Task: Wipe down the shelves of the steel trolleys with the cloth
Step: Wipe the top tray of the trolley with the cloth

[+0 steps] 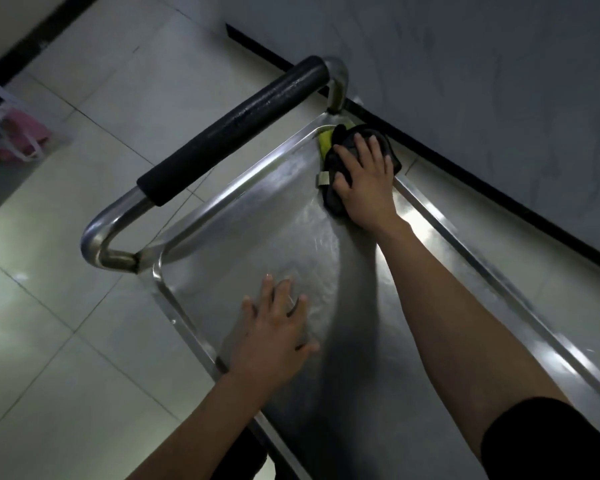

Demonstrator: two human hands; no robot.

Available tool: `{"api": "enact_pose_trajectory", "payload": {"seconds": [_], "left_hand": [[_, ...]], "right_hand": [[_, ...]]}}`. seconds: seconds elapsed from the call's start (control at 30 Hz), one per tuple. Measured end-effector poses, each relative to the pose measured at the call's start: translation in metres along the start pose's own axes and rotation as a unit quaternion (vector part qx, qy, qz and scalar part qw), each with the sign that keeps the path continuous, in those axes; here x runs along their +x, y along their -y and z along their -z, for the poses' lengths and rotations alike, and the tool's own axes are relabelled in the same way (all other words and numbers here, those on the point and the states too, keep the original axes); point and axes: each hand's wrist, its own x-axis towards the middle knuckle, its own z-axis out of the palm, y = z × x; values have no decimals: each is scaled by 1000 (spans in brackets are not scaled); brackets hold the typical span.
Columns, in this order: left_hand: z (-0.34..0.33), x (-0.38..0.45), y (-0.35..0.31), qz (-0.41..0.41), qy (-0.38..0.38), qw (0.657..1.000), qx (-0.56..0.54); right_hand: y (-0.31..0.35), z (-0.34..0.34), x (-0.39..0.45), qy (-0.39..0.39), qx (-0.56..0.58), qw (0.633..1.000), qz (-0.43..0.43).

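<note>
Top shelf (291, 216) of the trolley: right hand (364, 178) presses the dark cloth (340, 199) into the far corner by the handle (232, 129), fingers spread flat on it. Left hand (274, 334) braces on the near steel, fingers splayed, holding nothing. Smear marks cross the middle; judged partway, other shelves unseen.

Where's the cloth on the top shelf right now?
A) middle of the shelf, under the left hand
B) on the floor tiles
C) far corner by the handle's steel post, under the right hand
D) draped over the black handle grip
C: the right hand presses the dark cloth into the far corner of the shelf below the handle, while the left hand lies flat on bare steel.
</note>
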Motion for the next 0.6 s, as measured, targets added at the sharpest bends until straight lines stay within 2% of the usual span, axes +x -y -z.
{"api": "enact_pose_trajectory", "payload": {"seconds": [0.23,0.43,0.6], "left_hand": [[9,3,-1,-5,14,1000,14],[5,-7,18,-79,-36,995,52],[7,-8,41,-146,-46,982,111]], "right_hand": [[-12,5,-90,11,21,999,-41],[2,3,-184,1,26,991,-129],[50,-11,-256,-12,22,975,-220]]}}
